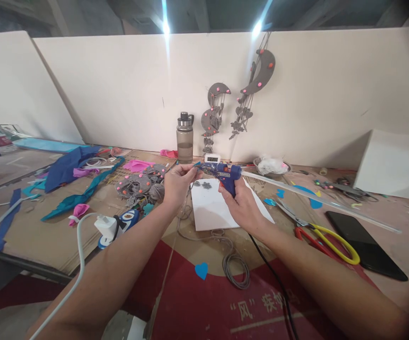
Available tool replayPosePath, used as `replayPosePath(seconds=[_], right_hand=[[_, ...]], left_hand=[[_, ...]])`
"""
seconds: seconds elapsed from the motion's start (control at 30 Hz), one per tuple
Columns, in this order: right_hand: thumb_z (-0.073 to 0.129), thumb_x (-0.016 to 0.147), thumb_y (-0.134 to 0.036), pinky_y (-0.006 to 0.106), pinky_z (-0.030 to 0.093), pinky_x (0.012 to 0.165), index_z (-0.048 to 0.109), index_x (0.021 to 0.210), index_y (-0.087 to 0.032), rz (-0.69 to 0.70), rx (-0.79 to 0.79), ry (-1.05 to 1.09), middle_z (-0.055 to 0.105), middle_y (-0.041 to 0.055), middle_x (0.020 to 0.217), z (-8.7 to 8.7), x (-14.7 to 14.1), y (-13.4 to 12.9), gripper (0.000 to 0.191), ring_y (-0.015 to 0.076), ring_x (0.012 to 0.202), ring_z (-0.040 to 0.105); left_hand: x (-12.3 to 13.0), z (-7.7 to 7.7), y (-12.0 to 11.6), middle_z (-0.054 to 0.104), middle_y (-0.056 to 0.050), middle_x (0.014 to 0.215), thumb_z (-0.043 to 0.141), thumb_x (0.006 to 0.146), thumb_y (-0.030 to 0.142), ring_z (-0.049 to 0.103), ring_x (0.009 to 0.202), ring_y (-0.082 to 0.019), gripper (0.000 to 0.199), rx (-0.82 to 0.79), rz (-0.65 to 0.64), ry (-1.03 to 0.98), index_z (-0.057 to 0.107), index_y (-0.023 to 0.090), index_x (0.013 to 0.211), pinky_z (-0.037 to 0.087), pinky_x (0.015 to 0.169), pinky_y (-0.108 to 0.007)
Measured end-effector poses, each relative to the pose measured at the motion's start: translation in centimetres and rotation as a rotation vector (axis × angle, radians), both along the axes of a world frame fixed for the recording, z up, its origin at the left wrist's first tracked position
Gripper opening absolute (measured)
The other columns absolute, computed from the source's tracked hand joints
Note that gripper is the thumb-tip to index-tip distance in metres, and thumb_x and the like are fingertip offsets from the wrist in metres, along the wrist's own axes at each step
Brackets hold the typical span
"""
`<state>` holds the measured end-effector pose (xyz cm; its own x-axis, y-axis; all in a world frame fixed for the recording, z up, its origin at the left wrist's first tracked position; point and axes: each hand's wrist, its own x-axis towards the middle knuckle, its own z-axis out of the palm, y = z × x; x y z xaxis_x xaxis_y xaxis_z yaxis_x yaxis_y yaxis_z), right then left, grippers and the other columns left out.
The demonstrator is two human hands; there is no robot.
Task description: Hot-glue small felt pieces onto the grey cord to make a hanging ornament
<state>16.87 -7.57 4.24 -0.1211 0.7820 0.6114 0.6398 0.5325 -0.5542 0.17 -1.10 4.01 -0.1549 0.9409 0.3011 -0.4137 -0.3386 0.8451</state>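
Note:
My right hand is wrapped round the handle of a blue glue gun, with a long clear glue stick running out of its back to the right. The nozzle points left at my left hand, which pinches a small blue piece at the tip. Below them lies a white sheet with small grey shapes on it. A grey cord trails down and ends in a coil. Nearer me, a blue heart lies on the red cardboard.
Scissors and a black phone lie at right. A bottle stands behind my hands. Grey moon decorations, blue cloth and a white plug are at left. A black cable hangs from the glue gun.

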Motion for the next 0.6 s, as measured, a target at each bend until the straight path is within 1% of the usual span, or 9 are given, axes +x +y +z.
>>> replayPosePath(seconds=[0.17,0.37,0.5,0.6], right_hand=[[0.043,0.090,-0.034,0.034,0.044,0.073,0.046,0.120,-0.019,-0.033,0.001,0.010,0.062,0.0090,0.098,-0.16,0.10,0.09,0.034,0.0219,0.080,0.056],[0.041,0.091,-0.034,0.036,0.043,0.078,0.045,0.123,-0.018,-0.007,0.004,-0.006,0.062,0.0118,0.106,-0.06,-0.13,-0.14,0.036,0.0235,0.088,0.056],[0.042,0.090,-0.034,0.035,0.044,0.074,0.046,0.121,-0.019,-0.042,-0.005,0.001,0.063,0.0103,0.100,-0.17,-0.03,-0.01,0.035,0.0225,0.081,0.056],[0.043,0.089,-0.035,0.034,0.044,0.072,0.047,0.119,-0.018,-0.050,0.003,0.009,0.063,0.0096,0.099,-0.28,0.13,0.15,0.034,0.0219,0.079,0.056]], left_hand=[[-0.02,-0.09,0.07,0.067,-0.003,0.066,0.078,0.061,0.027,0.066,0.066,-0.015,0.024,0.007,-0.011,0.019,0.066,0.012,0.075,0.054,0.074,-0.033],[0.00,-0.09,0.10,0.066,-0.001,0.065,0.078,0.060,0.025,0.064,0.061,-0.013,0.023,0.003,-0.001,0.015,0.065,0.012,0.073,0.054,0.072,-0.033],[0.05,0.01,-0.08,0.067,-0.003,0.066,0.077,0.062,0.026,0.065,0.064,-0.014,0.022,0.008,-0.004,0.020,0.065,0.012,0.075,0.054,0.073,-0.033],[0.03,-0.01,-0.09,0.067,-0.004,0.068,0.077,0.062,0.027,0.066,0.067,-0.015,0.024,0.013,-0.010,0.026,0.065,0.011,0.075,0.054,0.075,-0.035]])
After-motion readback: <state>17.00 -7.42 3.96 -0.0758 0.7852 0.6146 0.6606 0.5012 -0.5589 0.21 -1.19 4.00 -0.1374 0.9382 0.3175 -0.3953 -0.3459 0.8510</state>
